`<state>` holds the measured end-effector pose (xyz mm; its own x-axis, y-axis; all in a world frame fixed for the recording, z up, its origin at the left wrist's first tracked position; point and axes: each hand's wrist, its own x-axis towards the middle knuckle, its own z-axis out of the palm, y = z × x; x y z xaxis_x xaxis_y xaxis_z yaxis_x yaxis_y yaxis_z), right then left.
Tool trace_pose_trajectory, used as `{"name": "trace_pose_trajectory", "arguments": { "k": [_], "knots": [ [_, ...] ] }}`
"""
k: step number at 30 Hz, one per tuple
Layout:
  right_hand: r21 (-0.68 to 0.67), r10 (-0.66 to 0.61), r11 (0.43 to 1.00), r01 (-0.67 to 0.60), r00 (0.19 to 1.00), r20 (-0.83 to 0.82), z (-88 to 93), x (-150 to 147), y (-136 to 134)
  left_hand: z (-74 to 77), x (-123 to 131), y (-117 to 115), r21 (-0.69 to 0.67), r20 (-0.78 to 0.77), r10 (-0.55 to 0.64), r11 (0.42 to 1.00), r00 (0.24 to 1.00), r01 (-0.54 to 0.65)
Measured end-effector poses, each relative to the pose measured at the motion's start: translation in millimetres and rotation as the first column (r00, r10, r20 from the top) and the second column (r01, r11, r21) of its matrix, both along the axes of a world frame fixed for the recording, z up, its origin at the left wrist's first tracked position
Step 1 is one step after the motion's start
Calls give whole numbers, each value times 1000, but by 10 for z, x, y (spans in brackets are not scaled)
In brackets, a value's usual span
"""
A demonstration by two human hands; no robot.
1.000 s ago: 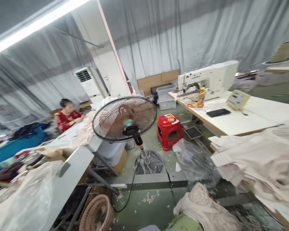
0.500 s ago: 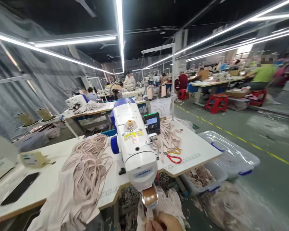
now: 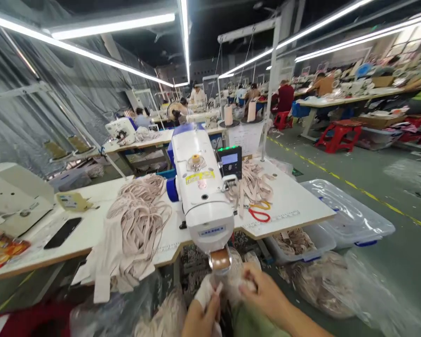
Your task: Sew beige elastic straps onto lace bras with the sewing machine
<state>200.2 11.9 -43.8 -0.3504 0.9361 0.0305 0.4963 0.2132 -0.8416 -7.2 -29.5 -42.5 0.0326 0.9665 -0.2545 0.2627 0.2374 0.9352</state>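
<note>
My left hand [image 3: 203, 316] is closed on a pale beige fabric piece [image 3: 204, 291] at the bottom middle, just below the sewing machine's front end. To its right, my right hand [image 3: 264, 292] has its fingers curled at the edge of more pale, slightly blurred fabric [image 3: 235, 274], apparently pinching it. Above both hands is the white-and-blue sewing machine [image 3: 206, 201], with a brown roller part [image 3: 220, 259] at its tip. A large heap of beige fabric strips [image 3: 140, 224] lies on the table to its left, some hanging over the edge.
Red-and-yellow-handled scissors [image 3: 259, 213] and more strips [image 3: 254, 182] lie on the white table [image 3: 291, 201], right of the machine. A black phone [image 3: 63, 232] rests at left. Clear plastic bins [image 3: 351, 210] and bagged material [image 3: 330, 285] stand on the floor at right. People sit at machines beyond.
The head view has turned a little left and down. Both hands now show more fully, and my right hand appears raised to the right of my left hand.
</note>
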Motion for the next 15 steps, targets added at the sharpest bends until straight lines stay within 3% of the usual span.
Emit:
{"name": "trace_pose_trajectory", "arguments": {
  "k": [3, 6, 9, 15],
  "knots": [
    [49, -90, 995, 90, 996, -7, 97, 26, -35, 148, 26, -1, -82, 29, 21, 996, 999, -18],
    [138, -5, 990, 12, 998, -55, 142, -41, -80, 201, 108, 45, -129, 275, 213, 975, 938, -184],
    [271, 48, 962, -23, 995, -87, 95, -164, -132, 133, 221, 51, -203, 463, 343, 939, 817, -279],
    [424, -9, 905, 45, 996, -87, -32, -325, -116, -20, 342, -36, -201, 566, 352, 936, 745, -289]
  ]
}}
